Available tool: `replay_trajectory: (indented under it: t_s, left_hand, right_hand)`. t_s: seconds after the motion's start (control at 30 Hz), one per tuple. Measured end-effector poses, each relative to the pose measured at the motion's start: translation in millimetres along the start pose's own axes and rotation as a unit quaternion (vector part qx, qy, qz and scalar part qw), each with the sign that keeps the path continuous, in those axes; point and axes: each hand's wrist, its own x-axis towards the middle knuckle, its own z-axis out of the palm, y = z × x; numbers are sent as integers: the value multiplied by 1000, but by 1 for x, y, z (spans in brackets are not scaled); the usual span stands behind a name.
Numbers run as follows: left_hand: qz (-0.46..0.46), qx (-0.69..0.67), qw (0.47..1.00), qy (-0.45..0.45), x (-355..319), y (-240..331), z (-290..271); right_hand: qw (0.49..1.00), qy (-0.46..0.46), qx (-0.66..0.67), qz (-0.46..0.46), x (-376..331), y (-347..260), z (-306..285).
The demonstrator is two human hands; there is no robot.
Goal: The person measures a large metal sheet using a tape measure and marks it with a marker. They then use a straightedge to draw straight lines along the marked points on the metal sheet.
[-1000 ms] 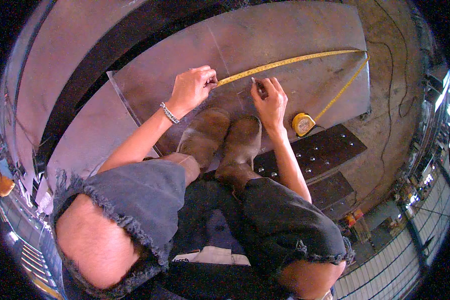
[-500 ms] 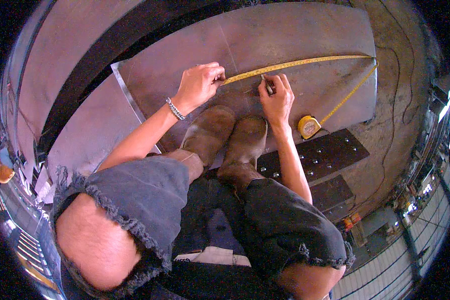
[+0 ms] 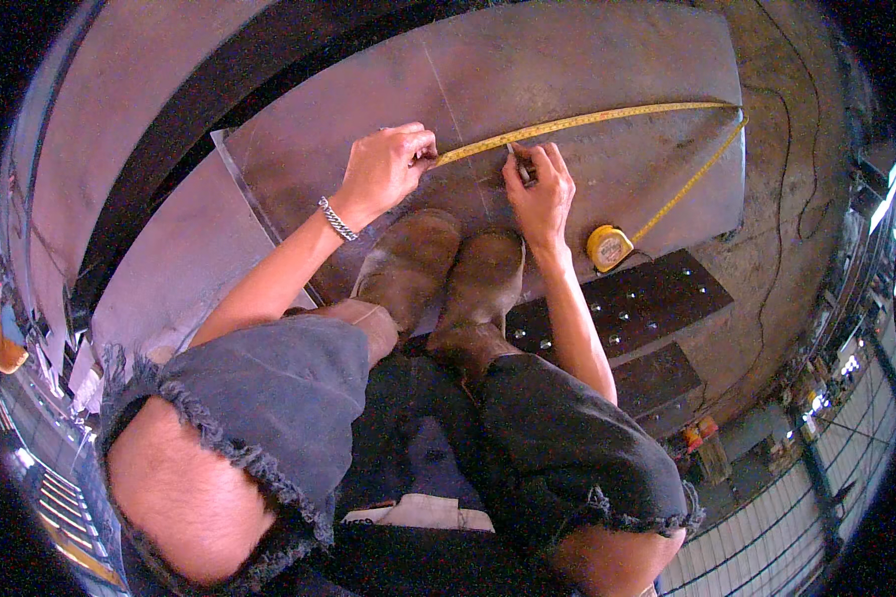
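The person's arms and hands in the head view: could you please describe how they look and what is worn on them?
Both forearms are bare, with no sleeves and no gloves. The left hand has a silver chain bracelet around its wrist. The right hand shows no ring, watch or band that can be made out. The fingers on both are uncovered.

marker tip (image 3: 516, 167) hidden by fingers, tape end (image 3: 434, 159) covered

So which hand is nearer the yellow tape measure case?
Right. The right hand sits just up-left of the tape measure case, marking beside the tape blade; the left hand pins the blade's end farther left.
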Motion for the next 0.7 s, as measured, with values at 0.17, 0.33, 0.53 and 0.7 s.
replay_trajectory:
  t_s: [0.17, 0.33, 0.53, 0.7]
  left_hand:
    - [14, -6, 1000, -1, 2, -1, 0]
    - [-8, -31, 999, -5, 3, 2, 0]
    - [0, -17, 1000, -1, 4, 1, -1]
    - [-8, -25, 1000, -8, 4, 3, -2]
  right_hand:
    - [1000, 15, -6, -3, 2, 1, 0]
    - [999, 34, -5, 3, 1, 2, 1]
    - [1000, 26, 5, 8, 2, 4, 2]
    - [1000, 29, -8, 4, 1, 6, 2]
